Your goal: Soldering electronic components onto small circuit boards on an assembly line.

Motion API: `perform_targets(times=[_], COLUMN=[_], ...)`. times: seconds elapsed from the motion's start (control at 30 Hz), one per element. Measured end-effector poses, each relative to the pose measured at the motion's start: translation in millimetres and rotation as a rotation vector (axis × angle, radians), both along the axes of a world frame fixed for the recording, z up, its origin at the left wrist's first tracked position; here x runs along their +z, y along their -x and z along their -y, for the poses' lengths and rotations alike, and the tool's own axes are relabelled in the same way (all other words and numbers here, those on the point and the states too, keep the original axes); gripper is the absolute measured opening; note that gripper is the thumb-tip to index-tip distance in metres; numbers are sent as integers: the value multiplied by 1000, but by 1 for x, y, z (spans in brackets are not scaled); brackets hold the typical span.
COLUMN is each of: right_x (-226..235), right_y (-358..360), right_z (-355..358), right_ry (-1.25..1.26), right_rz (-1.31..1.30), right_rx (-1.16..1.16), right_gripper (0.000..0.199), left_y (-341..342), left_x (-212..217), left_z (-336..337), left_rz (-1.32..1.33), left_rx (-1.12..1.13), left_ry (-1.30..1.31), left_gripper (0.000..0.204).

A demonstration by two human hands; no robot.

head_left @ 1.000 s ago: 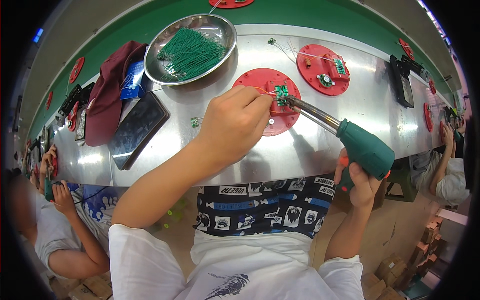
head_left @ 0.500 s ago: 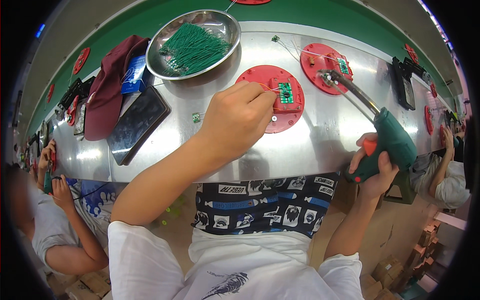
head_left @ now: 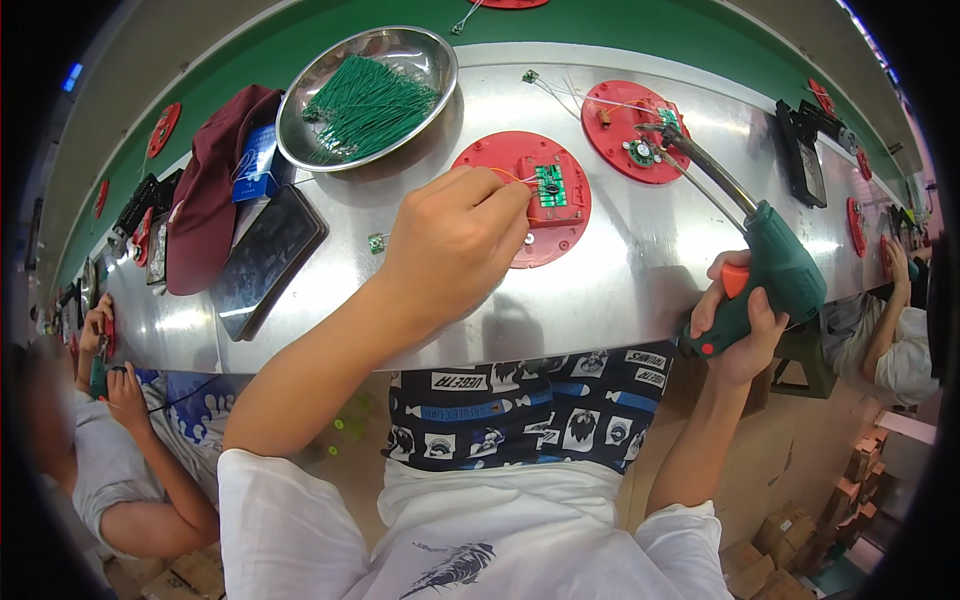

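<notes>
Soldering gun (head_left: 783, 262) gripped in your right hand (head_left: 748, 345), fingers wrapped around its green handle at right of the frame, you point its long metal tip up and left, across a red disc (head_left: 608, 152) in the upper right; whether it touches cannot be told. Your left hand (head_left: 450, 238), near the center, has thumb and fingers pinched together over the left side of another red disc (head_left: 562, 240), just beside its green circuit board (head_left: 550, 186), where thin wires run to your fingertips. What lies between them is hidden.

Upper left of center, a steel bowl (head_left: 443, 105) holds a heap of green wires (head_left: 372, 105). Farther left on the metal table (head_left: 610, 290) lie a maroon cap (head_left: 213, 200), a blue box (head_left: 257, 165) and a dark phone (head_left: 268, 262). A co-worker's arm (head_left: 165, 480) shows at lower left.
</notes>
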State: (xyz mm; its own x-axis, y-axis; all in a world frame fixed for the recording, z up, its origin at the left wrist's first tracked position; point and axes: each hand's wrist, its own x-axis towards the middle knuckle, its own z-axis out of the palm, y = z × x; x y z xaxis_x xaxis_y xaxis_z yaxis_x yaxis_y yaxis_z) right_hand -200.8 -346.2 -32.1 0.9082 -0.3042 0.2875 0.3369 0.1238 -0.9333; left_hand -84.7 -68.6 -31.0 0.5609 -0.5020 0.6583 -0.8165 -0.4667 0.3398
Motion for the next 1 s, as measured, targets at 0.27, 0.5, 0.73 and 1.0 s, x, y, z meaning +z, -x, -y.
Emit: perform_targets(times=[0.27,0.5,0.73,1.0], right_x=[2,6,6,12], right_y=[-1,-6,-11,-15], right_z=[-2,-6,-4,-9], right_ry=[-34,-131,-331,-315], right_rz=[-3,-44,69,46], right_rx=[-13,-249,-537,-604], right_gripper=[45,34,32,27], left_y=[2,0,-18,-206], left_x=[5,25,44,73], left_z=[0,-2,7,37], left_rz=[13,113,-118,115], left_rx=[11,105,-97,497], left_ry=[-30,-73,-261,-412], left_gripper=[12,43,64,49])
